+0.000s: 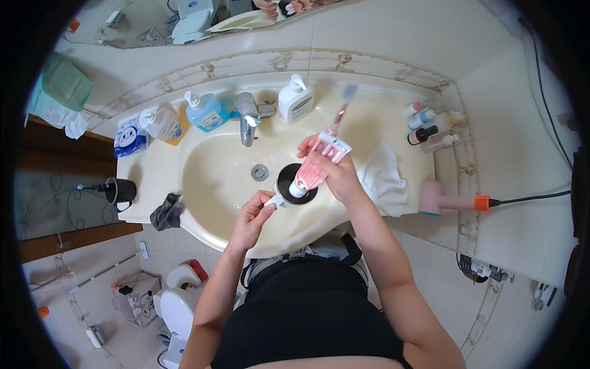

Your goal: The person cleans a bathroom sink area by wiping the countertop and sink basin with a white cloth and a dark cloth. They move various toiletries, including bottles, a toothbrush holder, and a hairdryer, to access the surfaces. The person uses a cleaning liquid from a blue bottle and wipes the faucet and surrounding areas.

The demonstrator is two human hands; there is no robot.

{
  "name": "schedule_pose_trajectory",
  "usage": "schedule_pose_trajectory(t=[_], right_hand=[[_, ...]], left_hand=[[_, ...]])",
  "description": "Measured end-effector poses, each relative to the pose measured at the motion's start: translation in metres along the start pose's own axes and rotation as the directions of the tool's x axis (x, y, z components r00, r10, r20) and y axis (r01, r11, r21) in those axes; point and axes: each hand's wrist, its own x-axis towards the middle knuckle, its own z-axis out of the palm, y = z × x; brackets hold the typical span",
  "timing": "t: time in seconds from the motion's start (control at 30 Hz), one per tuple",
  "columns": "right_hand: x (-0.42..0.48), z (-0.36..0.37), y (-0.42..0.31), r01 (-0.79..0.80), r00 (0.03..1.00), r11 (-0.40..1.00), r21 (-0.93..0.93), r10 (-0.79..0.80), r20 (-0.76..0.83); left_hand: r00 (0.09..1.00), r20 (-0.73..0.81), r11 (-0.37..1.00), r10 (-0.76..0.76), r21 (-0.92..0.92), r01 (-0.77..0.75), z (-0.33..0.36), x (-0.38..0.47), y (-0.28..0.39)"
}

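Note:
My left hand (254, 217) pinches the handle of a white mug (275, 200) with a dark inside, held over the right part of the sink basin (212, 184). A pink toothpaste tube (318, 166) is in my right hand (336, 170), its white cap end pointing down over the mug's opening. From the same hand a pink toothbrush (339, 115) sticks out towards the wall, its head blurred. Whether the tube touches the mug's inside, I cannot tell.
Behind the basin stand a faucet (248, 117), a white pump bottle (296, 100) and a blue soap bottle (207, 111). A white cloth (385, 180) lies to the right, near small bottles (421, 119) and a pink hair dryer (445, 200). A black mug (122, 191) and dark cloth (167, 213) are left.

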Motion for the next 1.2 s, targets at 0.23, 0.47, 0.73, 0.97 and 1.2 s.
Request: schedule_pose_trajectory(t=[0.23,0.47,0.73,0.97,1.2], right_hand=[[-0.020,-0.007,-0.025,0.254,0.961,0.670,-0.698,-0.259,0.102],[-0.070,-0.091,-0.022,-0.027,0.809,0.644,-0.765,-0.435,-0.394],[-0.140,-0.138,0.007,-0.321,0.732,0.404,-0.857,-0.469,-0.495],[-0.153,-0.127,0.006,-0.333,0.740,0.409,-0.849,-0.444,-0.504],[-0.151,-0.139,0.008,-0.329,0.732,0.384,-0.863,-0.474,-0.490]], left_hand=[[0.996,0.076,0.998,-0.037,-0.048,0.041,0.024,0.031,-0.004],[0.970,0.232,0.997,-0.076,0.001,0.078,0.070,0.119,-0.008],[0.949,0.314,0.997,0.039,0.051,-0.058,0.149,0.250,-0.041],[0.940,0.318,0.992,0.123,-0.001,-0.130,0.193,0.310,-0.071],[0.959,0.263,0.995,0.102,-0.012,-0.103,0.214,0.314,-0.099]])
